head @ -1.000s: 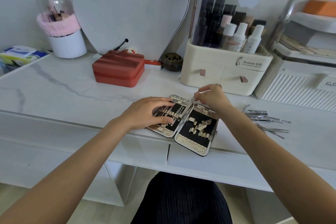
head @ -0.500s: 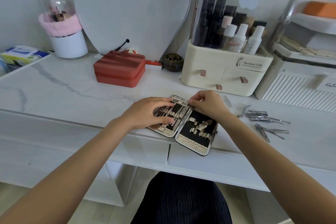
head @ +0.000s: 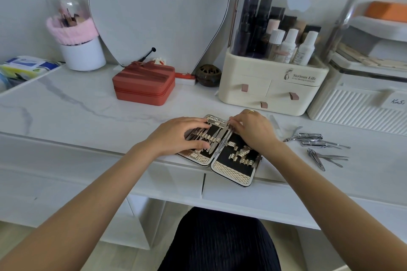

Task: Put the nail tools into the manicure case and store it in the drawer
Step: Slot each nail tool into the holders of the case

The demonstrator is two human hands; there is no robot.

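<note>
Manicure case (head: 231,167) open under both hands: left hand (head: 176,136) flat, right hand (head: 253,130) grip unclear

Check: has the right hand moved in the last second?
Yes. The right hand dropped from above the case's far edge, away from the cream organizer, onto the case's hinge, with its fingertips at a tool there.

The cream cosmetics organizer (head: 273,92) reads "Serious Life" (the smaller line beneath is illegible). A label (head: 396,101) on the ribbed white box (head: 352,112) shows handwritten "KaS", cut off.
</note>
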